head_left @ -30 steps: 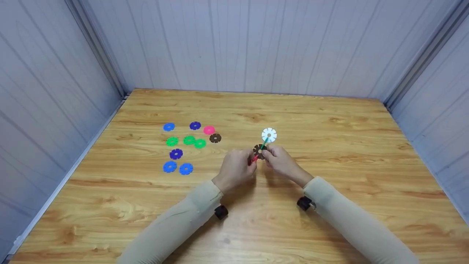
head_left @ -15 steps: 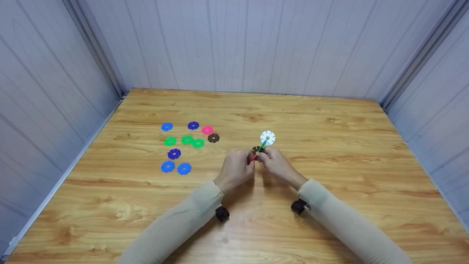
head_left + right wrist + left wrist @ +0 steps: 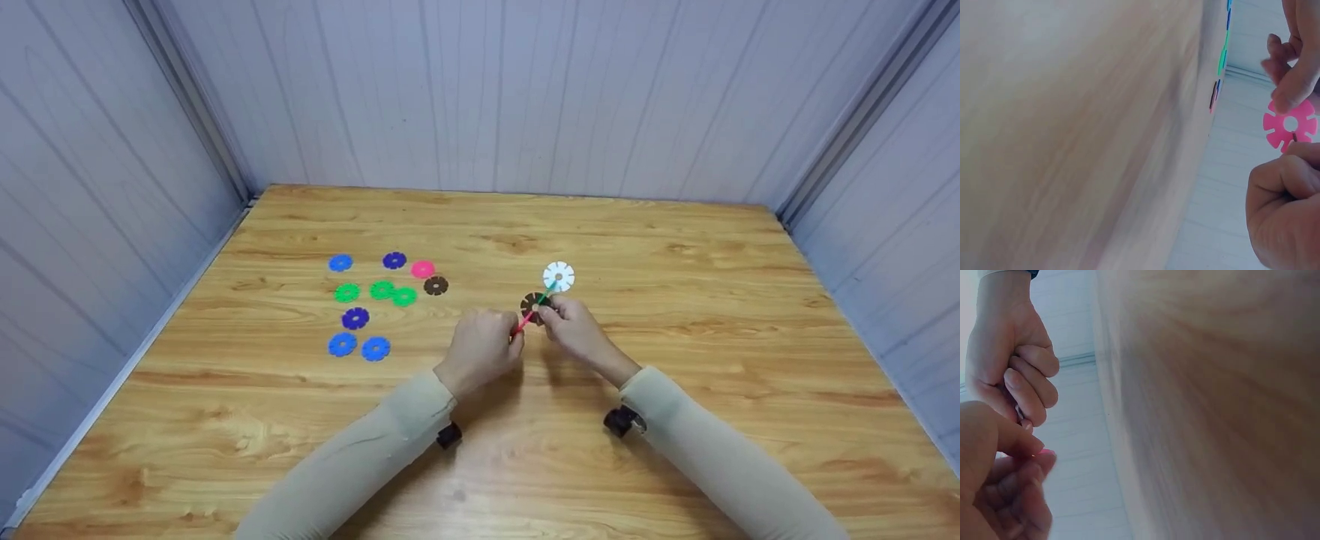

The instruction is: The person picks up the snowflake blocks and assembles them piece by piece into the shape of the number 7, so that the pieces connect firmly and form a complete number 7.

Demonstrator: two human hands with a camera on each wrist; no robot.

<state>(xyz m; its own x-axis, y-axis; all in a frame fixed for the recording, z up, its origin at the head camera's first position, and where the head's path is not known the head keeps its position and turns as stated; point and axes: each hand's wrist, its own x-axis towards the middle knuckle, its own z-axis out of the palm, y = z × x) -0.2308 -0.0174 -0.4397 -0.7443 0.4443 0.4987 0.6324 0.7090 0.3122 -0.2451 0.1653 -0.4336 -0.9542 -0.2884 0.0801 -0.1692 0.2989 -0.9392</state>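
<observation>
My left hand (image 3: 480, 345) pinches a pink notched plastic disc (image 3: 1273, 122) between thumb and fingers. The disc appears nearly edge-on in the head view and flat-faced in the right wrist view. Beside it, my right hand (image 3: 581, 334) grips a brown notched disc (image 3: 528, 303), its other fingers curled in. A green disc (image 3: 548, 290), edge-on, joins the brown one to a white disc (image 3: 559, 268) beyond. Pink and brown meet at their edges, and in the right wrist view a dark edge sits at a pink slot. How deep they interlock is hidden by fingers.
Loose discs lie flat on the wooden table (image 3: 675, 315) to the left: several blue and purple, several green (image 3: 347, 292), one pink (image 3: 423, 268), one brown (image 3: 436, 286). Two of the green ones touch or overlap. Panelled walls (image 3: 495, 97) enclose the back and sides.
My right hand first drew nearer my left, then shifted slightly right and away with the brown, green and white discs. More of the pink disc now shows between the hands.
</observation>
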